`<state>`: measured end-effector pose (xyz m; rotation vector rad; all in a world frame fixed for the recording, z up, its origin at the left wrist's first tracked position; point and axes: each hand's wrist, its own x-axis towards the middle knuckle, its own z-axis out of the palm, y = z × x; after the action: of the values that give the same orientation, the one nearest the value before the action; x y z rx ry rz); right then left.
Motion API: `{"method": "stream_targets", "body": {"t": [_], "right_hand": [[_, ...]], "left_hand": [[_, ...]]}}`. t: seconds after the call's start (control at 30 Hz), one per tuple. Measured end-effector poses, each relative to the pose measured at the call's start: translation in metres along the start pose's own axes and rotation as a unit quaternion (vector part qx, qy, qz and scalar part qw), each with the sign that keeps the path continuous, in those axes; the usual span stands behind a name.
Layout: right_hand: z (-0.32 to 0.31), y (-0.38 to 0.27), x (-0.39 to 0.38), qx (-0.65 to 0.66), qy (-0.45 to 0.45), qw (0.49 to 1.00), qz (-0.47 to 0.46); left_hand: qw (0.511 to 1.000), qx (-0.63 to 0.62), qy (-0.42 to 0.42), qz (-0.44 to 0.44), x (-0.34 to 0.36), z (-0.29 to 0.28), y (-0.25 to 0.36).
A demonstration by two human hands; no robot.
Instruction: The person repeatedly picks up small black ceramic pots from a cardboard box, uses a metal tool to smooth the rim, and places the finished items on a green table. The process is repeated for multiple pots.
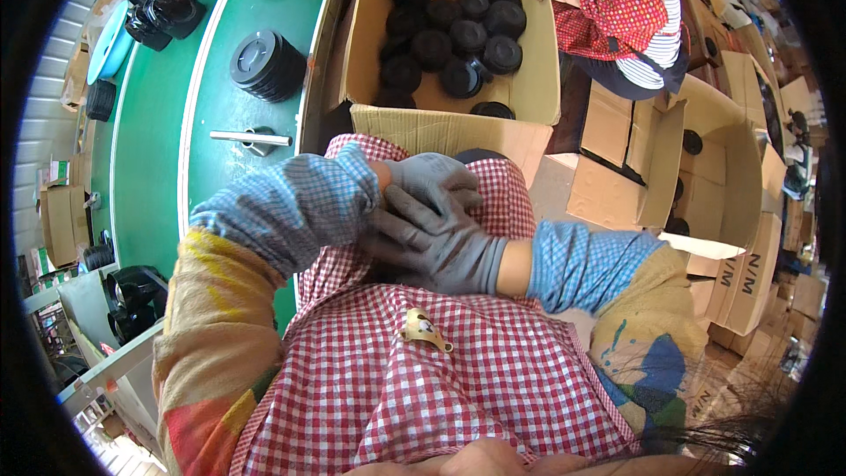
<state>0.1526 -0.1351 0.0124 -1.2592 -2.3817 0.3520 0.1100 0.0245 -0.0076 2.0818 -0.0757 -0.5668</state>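
Grey work gloves cover both of my hands, which rest crossed over my lap. My left hand (438,176) lies farther from me, with its back up and its fingers mostly hidden from view. Across it, nearer to my body, my right hand (445,247) stretches its fingers toward the left wrist, slightly apart and touching the other glove. Nothing shows in either hand. Beneath them is a red-and-white checked apron (388,388) with a small gold-coloured ornament (426,330) on its front.
Ahead, an open cardboard box (366,44) holds several round black parts. The green workbench (238,115) at left bears stacked black discs (264,66) and a metal bar (251,137) across a short cylinder. A co-worker (626,18) sits at the far right, near more open boxes (723,141).
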Motion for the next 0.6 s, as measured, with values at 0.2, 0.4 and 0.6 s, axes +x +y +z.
{"method": "stream_targets", "body": {"t": [0.2,0.4,0.6], "right_hand": [[-0.034,0.018,-0.01,0.059,0.118,0.988,0.08],[-0.045,0.032,-0.071,0.034,0.313,0.902,0.295],[-0.053,0.038,-0.062,0.021,0.31,0.916,0.254]], "left_hand": [[0.944,-0.028,0.328,0.025,-0.04,-0.014,-0.001],[0.784,0.268,0.493,-0.267,-0.247,-0.055,-0.142],[0.798,0.284,0.284,-0.449,-0.291,-0.047,-0.158]]}}
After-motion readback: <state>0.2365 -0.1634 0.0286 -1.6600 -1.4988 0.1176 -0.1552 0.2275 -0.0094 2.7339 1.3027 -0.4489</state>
